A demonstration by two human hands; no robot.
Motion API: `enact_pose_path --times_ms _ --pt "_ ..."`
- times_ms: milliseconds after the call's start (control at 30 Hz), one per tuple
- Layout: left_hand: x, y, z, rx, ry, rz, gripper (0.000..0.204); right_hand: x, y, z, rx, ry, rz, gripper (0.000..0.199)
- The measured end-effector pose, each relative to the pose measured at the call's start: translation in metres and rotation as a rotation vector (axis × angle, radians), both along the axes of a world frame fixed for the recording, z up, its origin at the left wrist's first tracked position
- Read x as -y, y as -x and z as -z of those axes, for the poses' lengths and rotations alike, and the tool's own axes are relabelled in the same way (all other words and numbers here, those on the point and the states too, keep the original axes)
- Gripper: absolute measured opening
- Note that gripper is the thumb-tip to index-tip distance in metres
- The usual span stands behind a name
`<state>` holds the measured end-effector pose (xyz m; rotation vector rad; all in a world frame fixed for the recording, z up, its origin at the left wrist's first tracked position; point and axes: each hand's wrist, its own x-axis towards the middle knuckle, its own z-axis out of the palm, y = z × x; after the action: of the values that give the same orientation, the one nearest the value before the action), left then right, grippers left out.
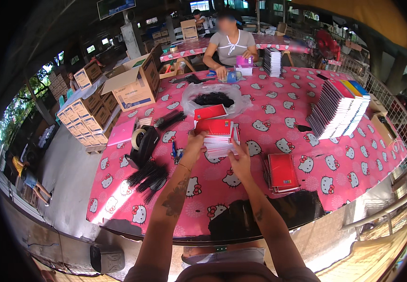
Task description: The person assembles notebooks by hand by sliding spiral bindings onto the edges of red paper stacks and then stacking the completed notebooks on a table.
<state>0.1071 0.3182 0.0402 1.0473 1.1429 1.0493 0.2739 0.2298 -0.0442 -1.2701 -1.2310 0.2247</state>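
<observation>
At the middle of the table, a stack of red-covered notebooks (214,127) with white page edges stands between my hands. My left hand (196,143) grips its left side, fingers curled against the edge. On the right side, my right hand (239,157) presses its fingers to the lower right corner of the pages. Just behind the stack lies another red notebook (210,112), at a slant. A smaller pile of red notebooks (281,173) rests to the right of my right forearm.
Black binding coils (148,181) and a tape dispenser (143,146) lie left of my arms. Beyond the stack, a plastic bag (236,104) holds more black coils. Tall notebook stacks (335,110) stand at right. An open carton (135,87) sits far left. Across the table a person (231,44) handles notebooks.
</observation>
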Motion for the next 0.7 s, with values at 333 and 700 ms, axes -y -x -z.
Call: enact_pose_path --times_ms 333,700 --pt "0.003 0.007 0.005 0.087 0.023 -0.02 0.049 0.01 -0.007 -0.024 -0.154 0.102 -0.008 0.056" --pt "0.002 0.015 0.015 0.112 -0.031 -0.082 0.052 -0.024 -0.016 0.01 -0.415 0.128 -0.012 0.034"
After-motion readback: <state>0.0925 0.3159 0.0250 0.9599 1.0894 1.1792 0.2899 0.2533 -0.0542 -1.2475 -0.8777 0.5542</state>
